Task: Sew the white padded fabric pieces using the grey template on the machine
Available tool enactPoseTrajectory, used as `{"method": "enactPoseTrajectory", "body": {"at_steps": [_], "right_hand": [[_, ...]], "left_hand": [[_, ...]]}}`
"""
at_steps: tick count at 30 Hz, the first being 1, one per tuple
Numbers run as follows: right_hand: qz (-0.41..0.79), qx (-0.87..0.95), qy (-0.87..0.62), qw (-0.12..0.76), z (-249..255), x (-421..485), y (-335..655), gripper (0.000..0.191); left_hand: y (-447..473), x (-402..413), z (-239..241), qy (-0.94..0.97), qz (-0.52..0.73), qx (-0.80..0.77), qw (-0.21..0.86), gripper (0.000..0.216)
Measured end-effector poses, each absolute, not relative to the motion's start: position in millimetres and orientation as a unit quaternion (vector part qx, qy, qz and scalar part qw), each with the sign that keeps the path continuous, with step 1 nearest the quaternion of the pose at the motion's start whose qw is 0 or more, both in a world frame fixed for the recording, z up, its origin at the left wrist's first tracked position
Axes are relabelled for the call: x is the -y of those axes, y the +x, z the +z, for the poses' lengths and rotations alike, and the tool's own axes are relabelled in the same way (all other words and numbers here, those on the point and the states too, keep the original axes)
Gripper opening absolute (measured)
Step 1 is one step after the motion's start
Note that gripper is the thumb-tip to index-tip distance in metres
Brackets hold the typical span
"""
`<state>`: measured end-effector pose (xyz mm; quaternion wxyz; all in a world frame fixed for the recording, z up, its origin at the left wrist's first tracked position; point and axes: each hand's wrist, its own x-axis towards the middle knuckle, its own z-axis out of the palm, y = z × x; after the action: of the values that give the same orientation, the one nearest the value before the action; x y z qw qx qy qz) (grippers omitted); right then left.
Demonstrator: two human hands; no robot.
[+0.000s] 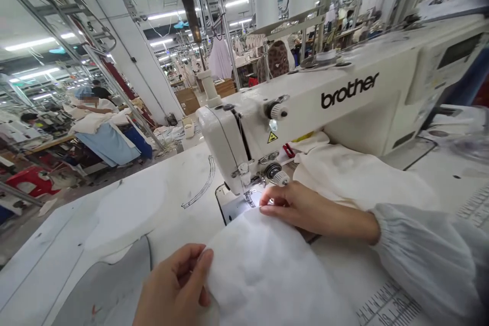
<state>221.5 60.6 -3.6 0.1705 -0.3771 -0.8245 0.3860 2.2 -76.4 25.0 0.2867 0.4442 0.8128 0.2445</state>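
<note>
A piece of white fabric [263, 270] lies in front of the sewing machine [290, 112], its far edge close to the lit presser foot [250, 198]. Thumb and fingers of my left hand [178, 280] pinch the fabric's left edge. Beside the needle area, my right hand [301, 209] pinches the far edge between thumb and index finger. A grey template [110, 285] with a curved outline lies left of my left hand. More white fabric [355, 173] is heaped under the machine's arm, behind my right hand.
White cut pieces [126, 209] lie on the table at left. Ruler marks [389, 305] run along the front right. Thread cones [266, 2] stand above the machine. Farther back, a person [93, 102] works at a table with a blue cloth [109, 142], near a red stool [30, 178].
</note>
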Motion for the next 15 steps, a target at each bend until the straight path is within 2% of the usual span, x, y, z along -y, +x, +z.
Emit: {"method": "enactPoseTrajectory", "body": {"at_steps": [4, 10, 15], "right_hand": [[0.347, 0.832, -0.398, 0.173, -5.0, -60.3, 218.5, 0.026], [0.341, 0.836, -0.397, 0.163, -6.4, -64.4, 214.9, 0.026], [0.342, 0.839, -0.386, 0.174, -4.4, -63.3, 214.3, 0.028]], "left_hand": [[-0.1, 75.1, 24.4, 0.445, 0.237, -0.819, 0.275, 0.041], [-3.8, 74.3, 26.0, 0.487, 0.201, -0.833, 0.167, 0.03], [-7.8, 76.6, 27.5, 0.487, 0.201, -0.832, 0.172, 0.035]]}}
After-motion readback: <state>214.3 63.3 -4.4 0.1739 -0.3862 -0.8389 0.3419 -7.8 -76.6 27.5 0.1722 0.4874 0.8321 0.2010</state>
